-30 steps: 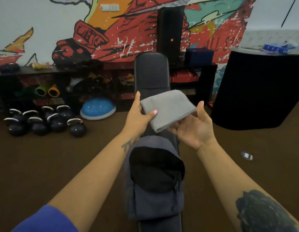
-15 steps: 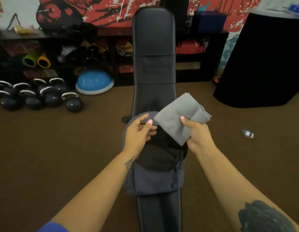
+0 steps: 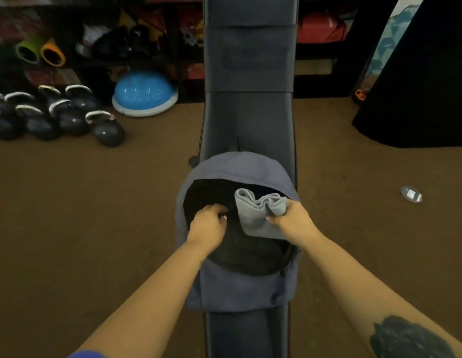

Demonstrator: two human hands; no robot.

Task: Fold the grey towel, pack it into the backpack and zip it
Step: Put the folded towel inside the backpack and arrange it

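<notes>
On the floor at far left, a cluster of kettlebells [image 3: 69, 117] and a blue dome [image 3: 144, 93] lie well apart from the work and play no part in it. At centre, the backpack [image 3: 240, 288] lies flat along the bench [image 3: 248, 120], its main mouth gaping wide and dark. The left hand [image 3: 208, 224] is curled shut on the near-left part of the opening; it appears to pinch the lining or front panel to keep the mouth spread, though the exact fold of fabric it grips cannot be told. To its right, the folded towel [image 3: 258, 215] stands partly inside the mouth, its upper folded edges bunched and its lower corner overlapping the dark interior. The right hand [image 3: 293, 220] is closed around the towel's right side, fingers wrapped over the bundle.

Change over the last second: the towel, first held flat between both hands above the bench, passes to the right hand alone and descends to the opening; the left hand leaves the towel and takes the bag's rim. Half a second ago the towel was just above the mouth; now it breaks the plane of the opening.

Reading: folding appears complete and packing is under way. The towel is not yet fully seated, and the zip is untouched. Likely next needs are a push deeper, release, then closing the zip without snagging cloth.
</notes>
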